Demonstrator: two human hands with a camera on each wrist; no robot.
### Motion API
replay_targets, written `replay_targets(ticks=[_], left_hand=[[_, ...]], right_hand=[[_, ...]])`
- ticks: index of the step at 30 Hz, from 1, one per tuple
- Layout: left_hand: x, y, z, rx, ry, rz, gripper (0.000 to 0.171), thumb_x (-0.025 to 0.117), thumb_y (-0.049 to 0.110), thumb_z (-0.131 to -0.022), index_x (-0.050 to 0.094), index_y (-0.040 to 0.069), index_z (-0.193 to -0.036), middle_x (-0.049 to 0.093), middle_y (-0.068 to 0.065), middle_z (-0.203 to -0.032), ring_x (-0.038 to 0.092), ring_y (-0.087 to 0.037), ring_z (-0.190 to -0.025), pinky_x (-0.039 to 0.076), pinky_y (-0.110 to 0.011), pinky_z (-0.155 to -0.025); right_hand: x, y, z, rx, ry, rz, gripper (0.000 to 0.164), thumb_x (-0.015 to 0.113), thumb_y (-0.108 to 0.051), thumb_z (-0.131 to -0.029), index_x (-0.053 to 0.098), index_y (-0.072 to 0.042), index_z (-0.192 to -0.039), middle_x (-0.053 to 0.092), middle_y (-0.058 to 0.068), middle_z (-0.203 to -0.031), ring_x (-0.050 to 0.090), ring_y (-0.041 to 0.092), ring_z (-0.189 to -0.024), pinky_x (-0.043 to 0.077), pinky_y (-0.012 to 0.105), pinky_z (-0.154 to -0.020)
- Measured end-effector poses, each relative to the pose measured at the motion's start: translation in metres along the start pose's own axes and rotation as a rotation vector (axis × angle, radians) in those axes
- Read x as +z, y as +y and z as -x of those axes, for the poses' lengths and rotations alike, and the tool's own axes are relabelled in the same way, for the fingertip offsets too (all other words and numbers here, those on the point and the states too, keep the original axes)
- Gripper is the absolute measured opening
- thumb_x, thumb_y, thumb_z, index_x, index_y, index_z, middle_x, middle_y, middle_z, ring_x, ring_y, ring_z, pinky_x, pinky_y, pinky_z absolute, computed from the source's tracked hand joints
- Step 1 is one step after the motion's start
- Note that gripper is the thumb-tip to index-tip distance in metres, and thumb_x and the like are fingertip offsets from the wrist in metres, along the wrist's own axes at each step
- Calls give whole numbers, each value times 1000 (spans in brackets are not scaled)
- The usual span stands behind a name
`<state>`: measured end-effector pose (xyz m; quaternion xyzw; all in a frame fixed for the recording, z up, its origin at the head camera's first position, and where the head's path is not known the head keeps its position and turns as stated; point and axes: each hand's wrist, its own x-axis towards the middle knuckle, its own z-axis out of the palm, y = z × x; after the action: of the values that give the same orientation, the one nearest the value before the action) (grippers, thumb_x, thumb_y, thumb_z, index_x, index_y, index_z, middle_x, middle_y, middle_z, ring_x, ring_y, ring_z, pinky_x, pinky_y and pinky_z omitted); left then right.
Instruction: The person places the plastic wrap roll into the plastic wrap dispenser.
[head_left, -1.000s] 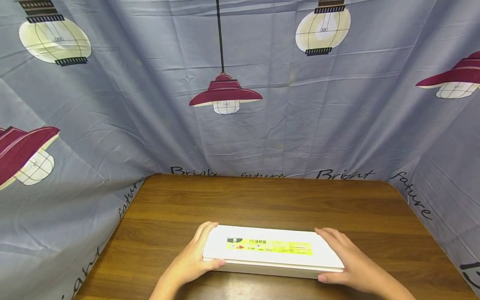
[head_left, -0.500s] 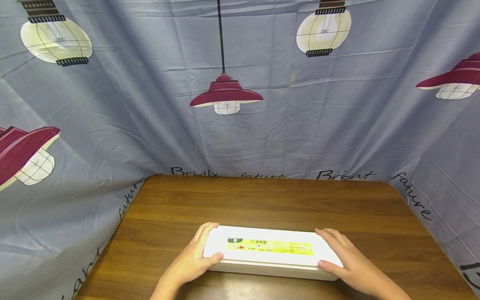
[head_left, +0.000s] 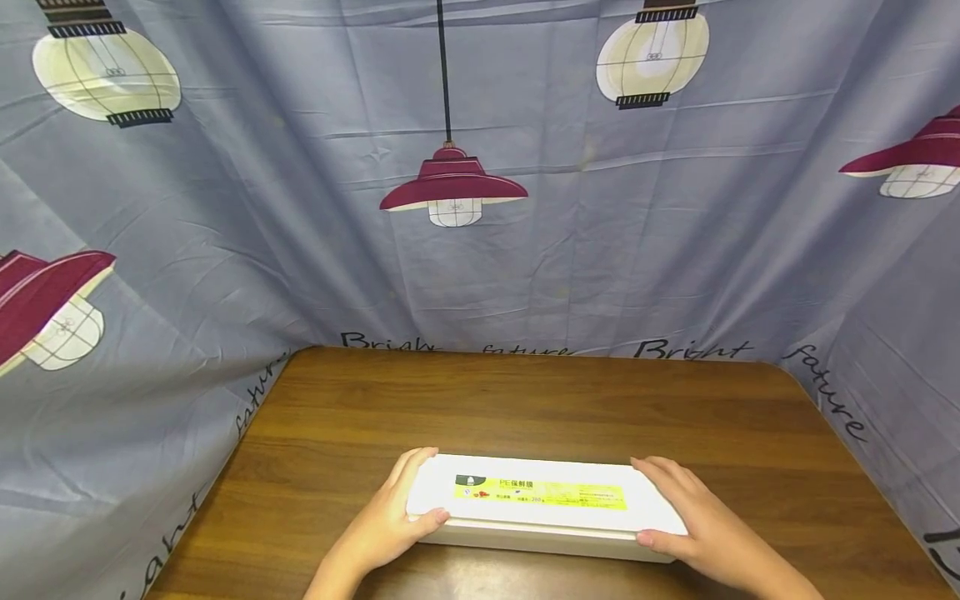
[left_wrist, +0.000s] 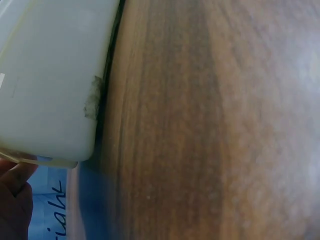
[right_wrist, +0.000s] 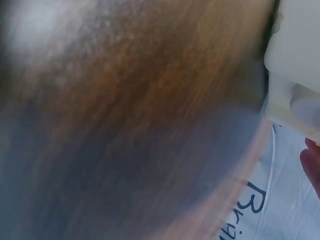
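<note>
A long white cling film box with a yellow printed label on its lid lies crosswise near the front of the wooden table. My left hand grips its left end, fingers at the far corner and thumb on the front edge of the lid. At the other end my right hand holds the box the same way. The left wrist view shows the box's pale side with a greyish scuff near its lower edge. In the right wrist view a corner of the box appears beside a few fingertips.
The brown wooden table spreads out behind and beside the box. A grey-blue curtain printed with lamps and lettering hangs around its back and sides.
Both thumbs have moved up from the box's front side to the lid's front edge. The box itself stays in nearly the same place, held at both ends.
</note>
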<state>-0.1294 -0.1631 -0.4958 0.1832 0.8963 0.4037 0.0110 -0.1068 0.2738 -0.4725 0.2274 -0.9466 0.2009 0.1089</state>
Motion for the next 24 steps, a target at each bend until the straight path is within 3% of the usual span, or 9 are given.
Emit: replay_targets(ticks=[3,7,18,24], left_hand=[[0,0,-1,-11,-15,16,78,69,54,-87,30,33,-151,36,6,-152,43,-25,-139,40,-55,-109],[-1,1,-1,-24,-19,29,78,71,53,-86,31,34,-150,36,7,-151,42,-23,-140,39,-55,-110],[-3,3,-5,-30,-13,1,81,73,54,-83,38,22,-149,41,8,-147,45,-19,-136,40,-52,-110],[-3,2,-4,-33,-10,-11,82,73,55,-82,39,20,-148,41,10,-147,45,-17,-136,40,-51,-110]], right_hand=[[-1,1,-1,-11,-9,27,96,81,-61,-69,46,-19,-147,48,-9,-139,47,10,-121,50,43,-89],[-2,2,-3,-32,-14,43,107,82,-69,-60,47,-18,-147,49,-9,-137,49,11,-119,50,41,-88],[-4,8,-7,-26,-51,8,102,82,-69,-62,48,-22,-146,48,-14,-135,48,7,-117,49,38,-87],[-4,8,-8,-9,-61,-9,102,82,-68,-62,42,-30,-148,46,-16,-136,46,6,-119,48,38,-88]])
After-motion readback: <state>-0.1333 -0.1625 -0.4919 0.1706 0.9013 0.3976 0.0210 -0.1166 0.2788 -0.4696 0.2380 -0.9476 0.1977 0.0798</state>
